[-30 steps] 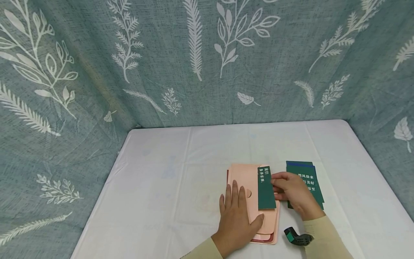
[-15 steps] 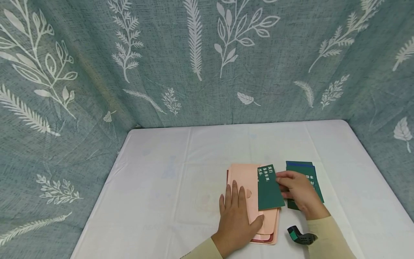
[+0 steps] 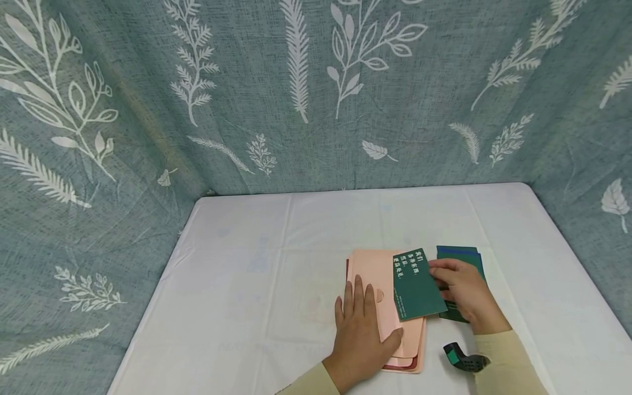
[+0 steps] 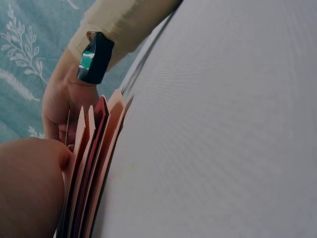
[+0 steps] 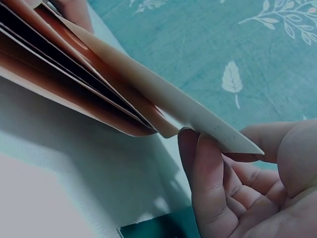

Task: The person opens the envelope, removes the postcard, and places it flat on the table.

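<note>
A stack of pink envelopes (image 3: 372,264), one dark red envelope (image 4: 100,110) among them, lies on the white table. My left hand (image 3: 356,337) rests on the top envelope with its fingers straight and spread. Out of that envelope's right side sticks a dark green card (image 3: 419,293) with white writing, tilted slightly; its left part is hidden inside. My right hand (image 3: 464,293) pinches the card's right edge between thumb and fingers. The right wrist view shows the card's pale underside (image 5: 193,114) beside the layered envelope edges.
Several green cards (image 3: 458,250), with a blue edge showing, lie to the right, partly under my right hand. A black wrist device (image 3: 464,359) is on the right sleeve. A patterned blue-green curtain (image 3: 316,153) stands behind the white table (image 3: 247,274).
My right hand has drawn the green card further out to the right, so more of its writing shows. The card has tilted more. The left hand has stayed still.
</note>
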Motion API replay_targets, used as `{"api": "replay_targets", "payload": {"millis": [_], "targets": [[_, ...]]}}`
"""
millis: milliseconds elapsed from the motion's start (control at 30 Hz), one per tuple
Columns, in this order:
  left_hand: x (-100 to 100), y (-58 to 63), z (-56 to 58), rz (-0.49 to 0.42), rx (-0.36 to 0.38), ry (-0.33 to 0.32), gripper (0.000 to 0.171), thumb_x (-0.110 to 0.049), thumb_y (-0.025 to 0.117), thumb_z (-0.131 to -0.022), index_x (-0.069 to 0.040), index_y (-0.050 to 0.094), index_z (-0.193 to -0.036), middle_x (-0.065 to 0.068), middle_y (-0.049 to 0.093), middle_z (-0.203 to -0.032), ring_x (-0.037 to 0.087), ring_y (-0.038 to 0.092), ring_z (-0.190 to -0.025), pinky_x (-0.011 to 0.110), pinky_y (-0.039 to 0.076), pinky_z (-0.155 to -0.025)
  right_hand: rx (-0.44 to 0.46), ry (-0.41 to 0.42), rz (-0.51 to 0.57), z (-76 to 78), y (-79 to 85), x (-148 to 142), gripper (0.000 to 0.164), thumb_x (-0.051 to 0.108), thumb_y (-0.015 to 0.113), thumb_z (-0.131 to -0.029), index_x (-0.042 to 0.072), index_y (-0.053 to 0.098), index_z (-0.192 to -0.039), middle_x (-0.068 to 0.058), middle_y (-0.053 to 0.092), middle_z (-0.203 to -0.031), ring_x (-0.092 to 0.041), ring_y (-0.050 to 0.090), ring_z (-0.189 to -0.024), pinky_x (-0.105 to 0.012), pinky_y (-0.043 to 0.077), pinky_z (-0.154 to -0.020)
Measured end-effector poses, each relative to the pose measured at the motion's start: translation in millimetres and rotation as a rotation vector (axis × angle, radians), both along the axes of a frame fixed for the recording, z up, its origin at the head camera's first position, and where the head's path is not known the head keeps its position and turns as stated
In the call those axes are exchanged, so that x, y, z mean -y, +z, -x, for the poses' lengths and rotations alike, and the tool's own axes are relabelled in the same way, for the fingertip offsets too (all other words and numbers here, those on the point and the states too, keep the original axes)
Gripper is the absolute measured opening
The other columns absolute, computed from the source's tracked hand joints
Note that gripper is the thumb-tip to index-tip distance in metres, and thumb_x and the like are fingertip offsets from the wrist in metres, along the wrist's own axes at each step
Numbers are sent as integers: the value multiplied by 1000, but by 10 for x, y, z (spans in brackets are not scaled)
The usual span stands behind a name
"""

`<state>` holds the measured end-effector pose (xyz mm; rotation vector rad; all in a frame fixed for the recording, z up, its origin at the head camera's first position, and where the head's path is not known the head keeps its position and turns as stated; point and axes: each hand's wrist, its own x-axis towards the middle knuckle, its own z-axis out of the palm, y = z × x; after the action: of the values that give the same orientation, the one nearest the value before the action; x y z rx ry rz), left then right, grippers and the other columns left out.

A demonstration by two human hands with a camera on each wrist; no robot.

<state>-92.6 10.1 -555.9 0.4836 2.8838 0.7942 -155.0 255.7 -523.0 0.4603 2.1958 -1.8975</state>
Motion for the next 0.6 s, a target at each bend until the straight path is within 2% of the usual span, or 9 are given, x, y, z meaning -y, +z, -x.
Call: {"api": "replay_targets", "payload": {"millis": [600], "targets": [[-16,-4,6,4,4,5,100,-61,67,-100,4,32,-167,24,9,-179,44,6,-164,73,13,-121,-14,-35,39,14,2,-160,41,8,60,-111,-15,56,-145,-6,74,-101,-14,72,-82,-35,63,-65]]}}
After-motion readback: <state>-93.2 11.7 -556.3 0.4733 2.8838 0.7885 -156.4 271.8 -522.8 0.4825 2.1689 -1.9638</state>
